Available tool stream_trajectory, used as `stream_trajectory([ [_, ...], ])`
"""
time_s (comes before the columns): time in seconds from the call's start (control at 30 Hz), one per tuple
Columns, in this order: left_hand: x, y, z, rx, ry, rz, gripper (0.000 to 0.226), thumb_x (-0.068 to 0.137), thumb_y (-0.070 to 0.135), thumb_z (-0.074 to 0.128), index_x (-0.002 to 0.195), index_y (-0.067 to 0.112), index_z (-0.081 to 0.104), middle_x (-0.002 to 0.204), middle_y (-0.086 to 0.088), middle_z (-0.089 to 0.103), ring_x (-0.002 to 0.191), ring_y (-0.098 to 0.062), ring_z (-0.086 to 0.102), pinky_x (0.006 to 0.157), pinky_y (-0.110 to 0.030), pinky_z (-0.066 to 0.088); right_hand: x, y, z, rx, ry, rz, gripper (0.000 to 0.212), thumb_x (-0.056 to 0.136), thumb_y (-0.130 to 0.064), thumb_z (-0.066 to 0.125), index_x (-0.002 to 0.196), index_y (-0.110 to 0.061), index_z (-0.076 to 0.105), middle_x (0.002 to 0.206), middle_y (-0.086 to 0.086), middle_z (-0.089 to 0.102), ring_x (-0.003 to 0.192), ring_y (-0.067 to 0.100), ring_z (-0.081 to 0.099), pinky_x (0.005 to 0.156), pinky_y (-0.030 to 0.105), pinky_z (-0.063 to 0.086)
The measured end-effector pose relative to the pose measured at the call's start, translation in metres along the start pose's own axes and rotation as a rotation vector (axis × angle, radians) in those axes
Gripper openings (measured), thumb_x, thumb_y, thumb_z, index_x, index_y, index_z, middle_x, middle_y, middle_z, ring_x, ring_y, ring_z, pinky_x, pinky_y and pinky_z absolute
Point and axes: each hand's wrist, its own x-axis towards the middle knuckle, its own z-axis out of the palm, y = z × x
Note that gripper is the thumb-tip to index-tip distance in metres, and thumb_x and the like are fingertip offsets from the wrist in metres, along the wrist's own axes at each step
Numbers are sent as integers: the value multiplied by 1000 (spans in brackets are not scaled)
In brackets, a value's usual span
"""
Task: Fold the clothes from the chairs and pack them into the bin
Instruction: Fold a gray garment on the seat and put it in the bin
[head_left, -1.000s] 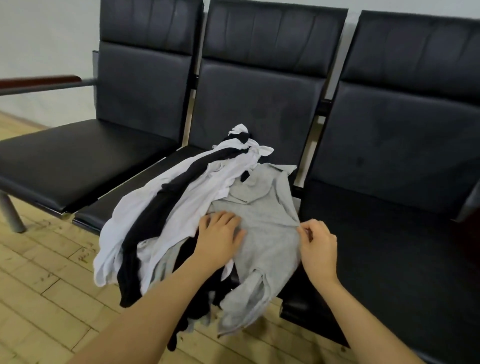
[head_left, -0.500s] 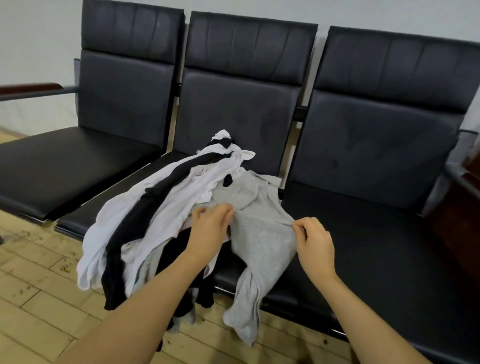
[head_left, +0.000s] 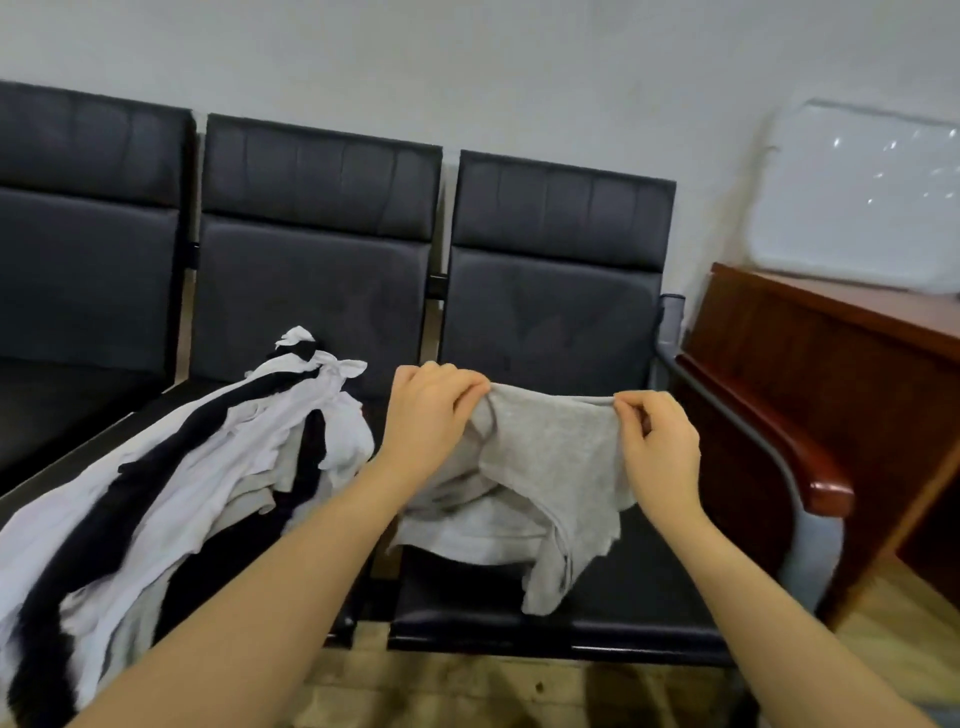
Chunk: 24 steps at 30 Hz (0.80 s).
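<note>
Grey garment (head_left: 550, 467) is up in both my hands over the rightmost chair seat (head_left: 597, 613), top edge stretched roughly level between them. My left hand (head_left: 428, 421) has fingers curled over the left end of that edge, knuckles toward the chair backs, cloth bunched under the fingertips. My right hand (head_left: 657, 447) pinches the right end between thumb and forefinger, other fingers curled in behind. Fabric hangs down from the held edge in loose folds; its lower part rests crumpled on the seat, and one tail drapes toward the seat's front edge. Can't tell what kind of garment it is from here, the shape is too bunched. Rest of the clothes pile (head_left: 171, 499) sits on the middle chair seat, just left of my left forearm: white pieces with black ones running through them, a bit of grey underneath, all spilling over the front edge toward the wooden floor (head_left: 457, 691). Pile and grey garment look apart, though my forearm hides the gap between them. Three black padded chairs (head_left: 317, 270) stand in a row against a pale wall. Right of them a chair armrest (head_left: 810, 467) with a reddish wooden cap, then a reddish-brown wooden desk (head_left: 831, 353). A clear plastic bin (head_left: 852, 197) stands on the desk, against the wall, blurred.
</note>
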Motion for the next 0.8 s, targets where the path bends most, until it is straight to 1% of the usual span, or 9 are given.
stream_trajectory([
  [0.13,20,32,23,-38,-70,-4,22,93,30,52,90,21,72,69,13,55,70,-13,53,74,-25,23,17,24,-38,-129,34,-79,11,93,-12,57,96,-11,68,89,4,64,84,19,56,77,39,47],
  [0.27,3,37,52,-51,-247,-188,21,96,28,51,102,21,70,87,5,67,86,-15,56,83,-26,24,10,60,-35,-217,-88,-25,13,93,-17,57,96,-15,70,89,0,65,86,19,58,80,39,47],
  [0.37,-22,28,73,27,-331,-315,22,96,28,50,105,20,69,96,2,66,94,-18,57,85,-30,30,-11,83,-8,-203,-264,82,15,94,-21,55,98,-19,70,95,-3,62,92,19,57,86,38,44],
  [0.43,-43,21,86,158,-403,-346,26,96,30,52,114,16,65,105,-4,61,101,-23,54,86,-34,34,-28,94,14,-189,-444,168,18,95,-24,55,106,-23,68,102,-5,55,99,18,53,92,41,43],
  [0.53,-72,19,99,192,-519,-216,32,94,29,55,122,15,61,116,-6,56,107,-27,51,88,-36,35,-56,107,31,-172,-664,182,26,97,-30,50,121,-27,60,118,-5,49,111,16,47,98,35,35],
  [0.63,-102,21,114,173,-791,-74,33,99,37,39,118,25,62,121,7,58,114,-16,50,97,-32,27,-82,118,31,-148,-834,110,37,100,-36,41,133,-25,52,137,-8,47,128,15,42,107,31,28],
  [0.7,-119,19,121,177,-863,-91,55,93,49,17,121,27,60,128,11,57,121,-10,48,100,-31,29,-96,126,31,-216,-1015,129,49,102,-44,30,147,-26,32,154,-11,25,143,10,19,115,30,10],
  [0.77,-131,16,126,187,-879,-105,81,80,55,-3,129,27,54,137,10,51,128,-8,42,102,-31,27,-103,135,36,-314,-1147,104,52,102,-46,18,151,-30,10,159,-11,2,145,4,0,116,29,-2],
  [0.8,-134,15,128,202,-898,-126,84,78,56,-6,135,26,49,143,10,45,133,-7,36,105,-30,23,-103,140,38,-352,-1157,74,51,102,-45,15,151,-32,4,159,-12,-4,145,3,-5,116,28,-6],
])
